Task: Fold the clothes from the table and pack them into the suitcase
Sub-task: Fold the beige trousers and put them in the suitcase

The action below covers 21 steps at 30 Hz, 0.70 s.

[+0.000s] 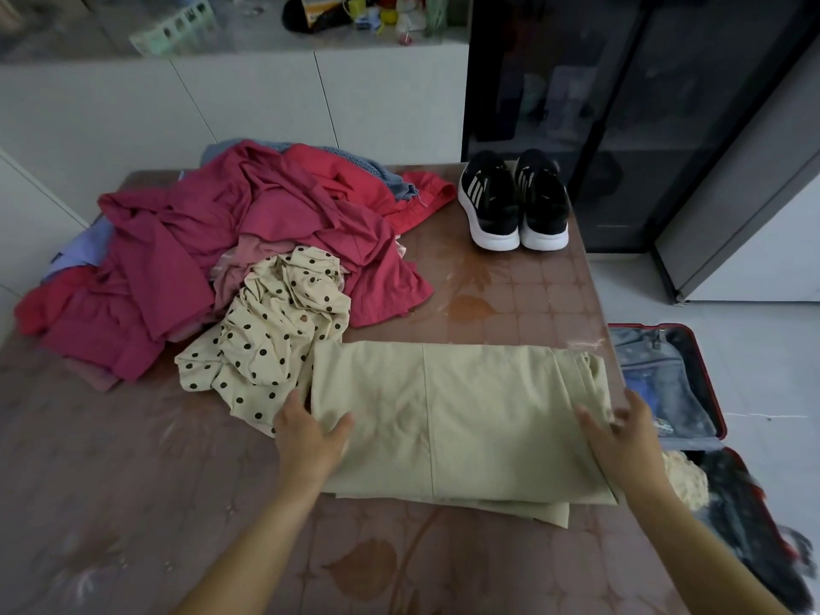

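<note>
Folded beige garment (457, 419) lies flat, lower centre of the bench (532, 304). Left grip (310, 432) and right grip (621, 432) rest released on its two ends, fingers spread, likely smoothing it before packing into the open suitcase (652, 366), right edge.

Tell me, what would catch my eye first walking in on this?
The heap of crimson and pink clothes sprawled over the table's far left grabs you first. In front, a folded beige garment lies flat, with the left hand at one end and the right hand at the other. A pair of black sneakers stands at the far right corner, and an open red suitcase lies on the floor beside.
</note>
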{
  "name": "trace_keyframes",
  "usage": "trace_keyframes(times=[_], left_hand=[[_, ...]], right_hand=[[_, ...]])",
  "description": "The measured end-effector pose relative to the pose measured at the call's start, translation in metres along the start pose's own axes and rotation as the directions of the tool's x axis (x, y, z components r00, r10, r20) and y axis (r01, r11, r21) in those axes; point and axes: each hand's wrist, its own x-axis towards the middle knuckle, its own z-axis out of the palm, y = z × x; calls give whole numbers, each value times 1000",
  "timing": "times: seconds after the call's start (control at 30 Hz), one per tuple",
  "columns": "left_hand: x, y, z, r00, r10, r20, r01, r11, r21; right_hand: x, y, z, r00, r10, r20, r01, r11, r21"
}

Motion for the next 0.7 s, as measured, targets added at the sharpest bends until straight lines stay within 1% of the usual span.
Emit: trace_keyframes(times=[0.03, 0.1, 0.17, 0.2, 0.23, 0.27, 0.33, 0.37, 0.4, 0.43, 0.5, 0.53, 0.63, 0.7], left_hand=[[-2, -2, 3, 999, -44, 2, 44, 996, -81], [-6, 2, 10, 993, -109, 44, 115, 973, -200], [-6, 14, 17, 977, -178, 118, 201, 955, -220], [-7, 20, 20, 972, -186, 142, 212, 957, -197], [-9, 25, 24, 973, -170, 155, 192, 971, -144], [-14, 31, 26, 980, -133, 145, 143, 988, -61], [-26, 39, 29, 996, -51, 74, 41, 991, 129], [-30, 39, 30, 999, -9, 36, 4, 987, 160], [-35, 39, 30, 999, 30, 18, -32, 991, 133], [-38, 38, 29, 998, 59, 18, -60, 996, 69], [-43, 36, 27, 993, 105, 46, -102, 993, -60], [-44, 35, 26, 992, 118, 49, -113, 989, -99], [-44, 26, 26, 982, 178, 60, -169, 977, -127], [-45, 19, 27, 956, 258, 138, -248, 965, -85]], right_hand=[[-3, -5, 1, 996, 89, 19, -90, 994, 60], [-8, -14, 7, 983, 179, 51, -183, 979, 85], [-11, -24, 15, 968, 217, 129, -228, 970, 80], [-11, -28, 20, 965, 208, 161, -220, 974, 61], [-12, -32, 25, 964, 188, 190, -190, 982, -9], [-14, -36, 29, 964, 173, 203, -149, 981, -126], [-17, -38, 39, 972, 147, 183, -77, 937, -341], [-22, -37, 43, 980, 123, 159, -52, 920, -389], [-26, -34, 46, 987, 91, 134, -31, 916, -400], [-32, -32, 49, 992, 40, 118, 10, 919, -393], [-40, -26, 53, 990, -47, 130, 91, 929, -359], [-43, -25, 54, 988, -68, 139, 111, 937, -331], [-44, -24, 54, 987, -110, 117, 133, 968, -214], [-48, -24, 51, 988, -119, 98, 129, 986, -102]])
